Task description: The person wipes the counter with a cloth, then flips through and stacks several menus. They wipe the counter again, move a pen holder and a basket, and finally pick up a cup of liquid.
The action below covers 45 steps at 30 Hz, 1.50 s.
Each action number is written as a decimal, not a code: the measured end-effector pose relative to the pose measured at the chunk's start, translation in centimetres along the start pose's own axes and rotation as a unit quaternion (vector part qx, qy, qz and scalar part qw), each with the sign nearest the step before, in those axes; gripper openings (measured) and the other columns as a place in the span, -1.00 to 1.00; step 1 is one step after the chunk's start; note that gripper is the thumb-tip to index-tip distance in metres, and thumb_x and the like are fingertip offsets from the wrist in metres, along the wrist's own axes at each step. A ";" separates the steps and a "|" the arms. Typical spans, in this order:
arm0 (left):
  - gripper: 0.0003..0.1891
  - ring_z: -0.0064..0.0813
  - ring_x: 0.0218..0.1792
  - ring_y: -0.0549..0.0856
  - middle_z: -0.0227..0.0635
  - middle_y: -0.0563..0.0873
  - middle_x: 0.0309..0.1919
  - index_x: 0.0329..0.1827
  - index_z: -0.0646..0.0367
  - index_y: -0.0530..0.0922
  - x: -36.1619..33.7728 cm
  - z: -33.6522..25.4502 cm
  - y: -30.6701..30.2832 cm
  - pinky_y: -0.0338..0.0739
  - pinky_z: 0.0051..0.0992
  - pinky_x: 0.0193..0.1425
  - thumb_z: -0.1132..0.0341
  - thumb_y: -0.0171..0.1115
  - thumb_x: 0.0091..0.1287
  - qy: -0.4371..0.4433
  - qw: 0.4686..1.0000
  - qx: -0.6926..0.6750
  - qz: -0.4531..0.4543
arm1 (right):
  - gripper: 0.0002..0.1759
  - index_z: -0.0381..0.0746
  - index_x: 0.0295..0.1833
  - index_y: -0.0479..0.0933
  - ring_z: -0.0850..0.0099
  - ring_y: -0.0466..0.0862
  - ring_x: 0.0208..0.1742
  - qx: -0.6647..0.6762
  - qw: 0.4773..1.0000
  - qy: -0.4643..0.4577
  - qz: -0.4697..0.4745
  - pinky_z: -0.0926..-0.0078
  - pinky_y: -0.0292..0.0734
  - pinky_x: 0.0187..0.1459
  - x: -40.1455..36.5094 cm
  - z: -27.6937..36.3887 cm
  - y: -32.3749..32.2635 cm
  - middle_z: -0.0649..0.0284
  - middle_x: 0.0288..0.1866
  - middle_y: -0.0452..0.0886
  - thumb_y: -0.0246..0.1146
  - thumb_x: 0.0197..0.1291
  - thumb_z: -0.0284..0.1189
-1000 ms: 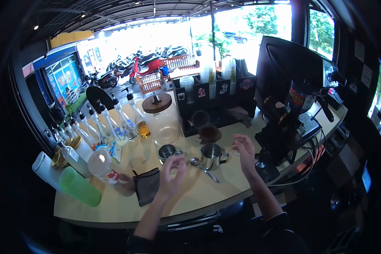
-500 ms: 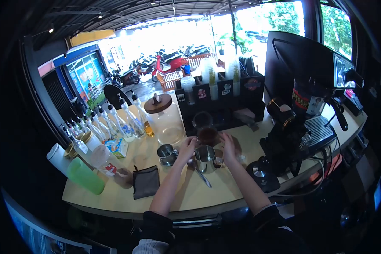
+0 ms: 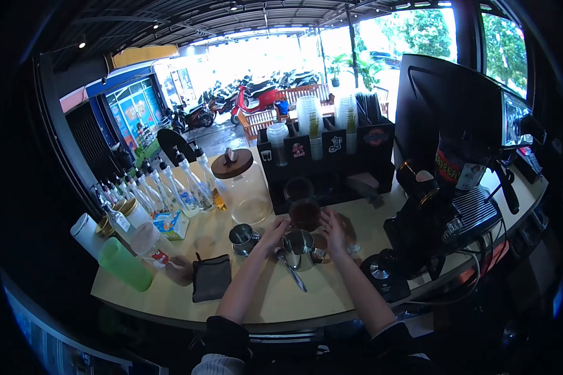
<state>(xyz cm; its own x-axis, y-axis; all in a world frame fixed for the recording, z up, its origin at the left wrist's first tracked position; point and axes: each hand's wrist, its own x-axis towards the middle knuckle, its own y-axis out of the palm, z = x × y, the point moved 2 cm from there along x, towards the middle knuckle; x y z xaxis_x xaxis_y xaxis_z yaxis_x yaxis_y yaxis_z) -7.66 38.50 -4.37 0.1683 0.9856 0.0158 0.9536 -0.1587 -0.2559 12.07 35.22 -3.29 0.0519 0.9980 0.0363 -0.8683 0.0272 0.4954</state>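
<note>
A glass carafe (image 3: 304, 215) with dark brown liquid stands at the middle of the counter. My left hand (image 3: 274, 235) is curled against its left side, fingertips at the glass. From the right, my right hand (image 3: 333, 232) meets the carafe with bent fingers. Between my wrists, on the near side, is a steel milk pitcher (image 3: 298, 245). A spoon (image 3: 293, 272) lies just left of it, pointing toward me. Left of my left hand sits a smaller metal cup (image 3: 243, 239).
A lidded glass jar (image 3: 241, 187) and several pump bottles (image 3: 189, 184) line the left back. Nearer are a green tumbler (image 3: 125, 264) and a folded dark cloth (image 3: 211, 279). A black cup holder (image 3: 328, 165) stands behind; a coffee machine (image 3: 456, 175) occupies the right, with a dark scale-like device (image 3: 381, 275) before it.
The view has shifted slightly, so the counter items sit a little lower. Both hands stay beside the carafe, with only slight finger movement.
</note>
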 end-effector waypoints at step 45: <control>-0.67 -0.62 -0.28 0.43 -0.46 0.48 -0.38 -0.26 0.18 0.44 -2.6 -6.3 0.2 0.35 -0.57 -0.12 0.13 -0.17 0.50 0.064 0.994 -0.028 -0.086 | -0.38 -0.19 0.41 0.09 0.29 0.14 0.47 0.058 0.985 -0.075 0.141 0.23 0.05 0.36 -1.9 3.1 1.7 0.17 0.47 0.14 -0.29 0.42 -0.01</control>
<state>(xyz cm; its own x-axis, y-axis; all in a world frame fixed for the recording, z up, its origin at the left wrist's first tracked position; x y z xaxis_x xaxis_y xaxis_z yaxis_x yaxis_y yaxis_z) -6.27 35.56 1.65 0.0292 0.9836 0.1778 0.9827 0.0044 -0.1853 12.05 33.21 0.18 -0.1041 0.9448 0.3107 -0.7963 -0.2663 0.5431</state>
